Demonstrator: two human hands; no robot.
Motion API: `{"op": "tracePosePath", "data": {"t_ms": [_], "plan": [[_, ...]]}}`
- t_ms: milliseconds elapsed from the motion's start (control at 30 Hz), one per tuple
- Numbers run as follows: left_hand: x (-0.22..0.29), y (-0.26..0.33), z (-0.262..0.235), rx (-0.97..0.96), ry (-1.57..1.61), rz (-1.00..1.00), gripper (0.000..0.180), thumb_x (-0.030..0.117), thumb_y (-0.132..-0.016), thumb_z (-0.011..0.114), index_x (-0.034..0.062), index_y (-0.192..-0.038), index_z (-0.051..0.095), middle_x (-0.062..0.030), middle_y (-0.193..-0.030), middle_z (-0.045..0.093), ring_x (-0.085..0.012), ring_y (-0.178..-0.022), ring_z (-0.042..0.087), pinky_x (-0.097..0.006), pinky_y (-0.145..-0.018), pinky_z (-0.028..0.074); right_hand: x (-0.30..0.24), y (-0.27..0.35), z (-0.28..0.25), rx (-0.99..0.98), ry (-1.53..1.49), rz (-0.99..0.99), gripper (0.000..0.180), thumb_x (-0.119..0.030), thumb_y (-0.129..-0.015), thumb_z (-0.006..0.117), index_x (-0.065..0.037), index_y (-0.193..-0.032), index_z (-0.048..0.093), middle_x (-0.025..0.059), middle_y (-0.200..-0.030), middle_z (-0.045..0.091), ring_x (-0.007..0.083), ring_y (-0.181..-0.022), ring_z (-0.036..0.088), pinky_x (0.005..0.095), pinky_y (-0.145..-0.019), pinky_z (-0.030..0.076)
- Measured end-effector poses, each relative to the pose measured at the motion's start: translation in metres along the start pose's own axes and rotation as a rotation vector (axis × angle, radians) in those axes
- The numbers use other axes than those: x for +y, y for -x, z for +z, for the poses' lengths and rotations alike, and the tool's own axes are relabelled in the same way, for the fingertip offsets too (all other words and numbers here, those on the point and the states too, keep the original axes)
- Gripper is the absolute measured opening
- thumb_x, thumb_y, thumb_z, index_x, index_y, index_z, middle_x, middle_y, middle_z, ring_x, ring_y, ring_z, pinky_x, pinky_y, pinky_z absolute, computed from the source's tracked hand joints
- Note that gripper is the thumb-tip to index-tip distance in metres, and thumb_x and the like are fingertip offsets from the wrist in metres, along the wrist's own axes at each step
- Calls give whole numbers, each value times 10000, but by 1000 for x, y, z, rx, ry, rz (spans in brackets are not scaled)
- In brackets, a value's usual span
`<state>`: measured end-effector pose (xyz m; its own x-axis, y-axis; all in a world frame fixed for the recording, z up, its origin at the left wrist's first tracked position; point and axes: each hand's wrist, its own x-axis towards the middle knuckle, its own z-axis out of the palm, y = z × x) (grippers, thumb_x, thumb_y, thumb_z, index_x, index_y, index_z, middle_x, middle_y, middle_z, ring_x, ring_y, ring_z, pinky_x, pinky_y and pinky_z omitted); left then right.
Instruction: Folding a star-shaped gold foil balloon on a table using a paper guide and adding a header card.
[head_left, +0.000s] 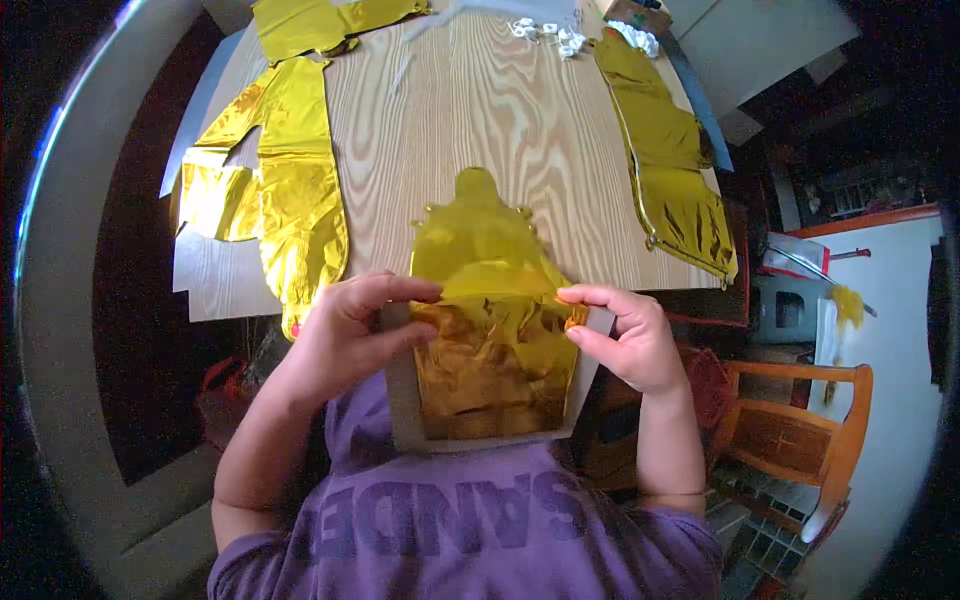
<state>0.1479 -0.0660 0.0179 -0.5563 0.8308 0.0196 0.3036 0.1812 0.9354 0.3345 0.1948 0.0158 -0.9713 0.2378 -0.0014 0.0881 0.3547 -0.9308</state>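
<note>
A flat, shiny gold foil balloon lies in front of me, its rounded tab pointing to the far side and its near part hanging toward my lap. My left hand has thumb and forefinger closed on the balloon's left edge. At the right edge, my right hand pinches the foil between thumb and fingertips, where it creases a little. Between the two hands the foil is folded and wrinkled. Behind its near part shows a pale grey border, of a sheet or board I cannot make out.
Flat gold foil balloons lie on the wood-grain table: one at the left, one at the far left, one along the right edge. Small white pieces sit at the back. A wooden chair stands at right.
</note>
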Motion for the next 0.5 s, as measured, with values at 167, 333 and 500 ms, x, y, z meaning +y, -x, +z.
{"op": "tracePosePath", "data": {"t_ms": [167,333,500], "plan": [[20,2,-7,-74,307,-373,244,44,-865,778,-15,-1088,699,0,-984,705,-64,-904,635,-244,-774,536,2,6,1,-30,-191,61,207,4,-828,761,-37,-1025,714,-31,-852,665,44,-744,585,216,-681,463],[27,5,-16,-126,205,-393,155,78,-856,793,0,-946,695,21,-868,681,-48,-805,612,-234,-676,498,-13,9,-5,-59,-168,-47,120,10,-788,782,-42,-863,705,-9,-730,591,75,-628,536,257,-572,403],[81,22,-32,-150,175,-142,223,157,-818,822,-5,-812,669,13,-729,595,-49,-685,535,-256,-590,438,-73,22,-28,-25,-72,-275,143,-3,-731,797,-33,-841,711,42,-730,646,160,-633,606,283,-594,465]]}}
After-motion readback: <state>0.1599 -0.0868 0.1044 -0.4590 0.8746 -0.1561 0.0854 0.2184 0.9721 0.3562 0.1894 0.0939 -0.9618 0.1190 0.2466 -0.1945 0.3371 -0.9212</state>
